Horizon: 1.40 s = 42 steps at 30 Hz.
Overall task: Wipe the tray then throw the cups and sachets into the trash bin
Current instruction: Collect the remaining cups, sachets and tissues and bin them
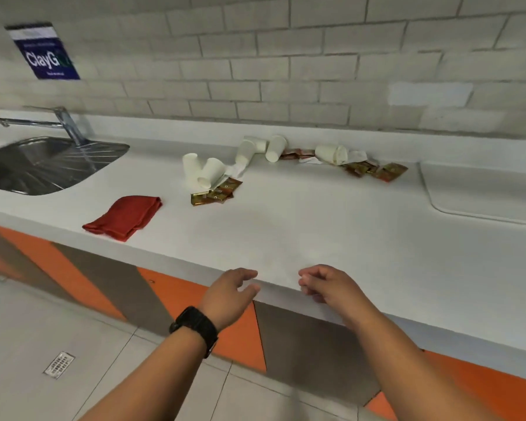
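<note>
Several white paper cups (209, 173) lie tipped over on the white counter, more of them (275, 148) further back near the wall. Brown and red sachets (216, 191) lie beside the near cups, others (377, 170) to the right. A folded red cloth (125, 217) rests near the counter's front edge. A white tray (480, 192) lies at the far right. My left hand (231, 294), with a black watch on the wrist, hovers at the counter's front edge, fingers apart and empty. My right hand (328, 284) is beside it, fingers loosely curled, holding nothing.
A steel sink (37, 165) with a tap (64, 121) sits at the left end of the counter. A blue poster (44, 53) hangs on the brick wall. Orange and grey cabinet fronts (219, 317) run below the counter. A floor drain (58, 364) is at lower left.
</note>
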Tool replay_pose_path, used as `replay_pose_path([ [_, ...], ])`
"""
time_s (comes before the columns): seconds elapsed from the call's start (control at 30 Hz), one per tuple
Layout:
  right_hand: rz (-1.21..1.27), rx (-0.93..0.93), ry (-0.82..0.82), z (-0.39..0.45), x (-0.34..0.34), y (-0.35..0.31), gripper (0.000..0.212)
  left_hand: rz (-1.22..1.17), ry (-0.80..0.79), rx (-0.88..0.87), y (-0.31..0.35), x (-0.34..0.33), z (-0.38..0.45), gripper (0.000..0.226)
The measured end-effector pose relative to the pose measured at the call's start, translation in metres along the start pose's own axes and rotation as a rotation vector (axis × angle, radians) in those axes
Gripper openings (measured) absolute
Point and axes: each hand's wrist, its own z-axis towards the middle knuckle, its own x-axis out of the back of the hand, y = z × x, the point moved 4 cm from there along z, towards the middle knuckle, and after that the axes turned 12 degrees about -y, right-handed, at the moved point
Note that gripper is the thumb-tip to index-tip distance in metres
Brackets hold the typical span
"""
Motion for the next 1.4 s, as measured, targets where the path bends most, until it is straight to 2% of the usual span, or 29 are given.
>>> replay_pose_path([
  [0.2, 0.095, -0.031, -0.086, 0.057, -0.006, -0.023, 0.009, -0.043, 0.07, 0.047, -0.012, 0.026, 0.035, 0.035],
  [0.33, 0.07, -0.024, -0.14, 0.099, -0.003, -0.042, 0.008, -0.09, 0.119, 0.082, -0.017, 0.043, 0.062, 0.035],
  [0.6, -0.225, 0.048, -0.217, 0.176, -0.002, -0.085, 0.01, -0.211, 0.258, 0.115, -0.03, 0.074, 0.111, 0.033],
  [0.83, -0.351, 0.064, -0.173, 0.238, -0.028, -0.099, 0.017, -0.221, 0.334, 0.097, -0.06, 0.129, 0.155, 0.031],
  [0.97, -0.281, 0.054, -0.097, 0.276, -0.056, -0.118, 0.023, -0.157, 0.337, 0.002, -0.073, 0.187, 0.191, 0.031],
  [1.07, -0.473, 0.098, -0.067, 0.309, -0.076, -0.135, 0.032, -0.124, 0.34, -0.029, -0.085, 0.229, 0.217, 0.042],
  [1.17, -0.765, 0.094, -0.094, 0.336, -0.097, -0.146, 0.04, -0.119, 0.336, -0.032, -0.094, 0.263, 0.241, 0.055],
  [1.27, -0.859, 0.034, -0.07, 0.356, -0.116, -0.144, 0.061, -0.123, 0.308, -0.04, -0.102, 0.291, 0.27, 0.065],
  [1.3, -0.897, 0.044, -0.039, 0.358, -0.12, -0.142, 0.058, -0.133, 0.296, -0.041, -0.103, 0.297, 0.278, 0.068],
  [1.4, -1.035, 0.146, 0.109, 0.358, -0.124, -0.136, 0.028, -0.113, 0.244, -0.048, -0.109, 0.309, 0.304, 0.074],
])
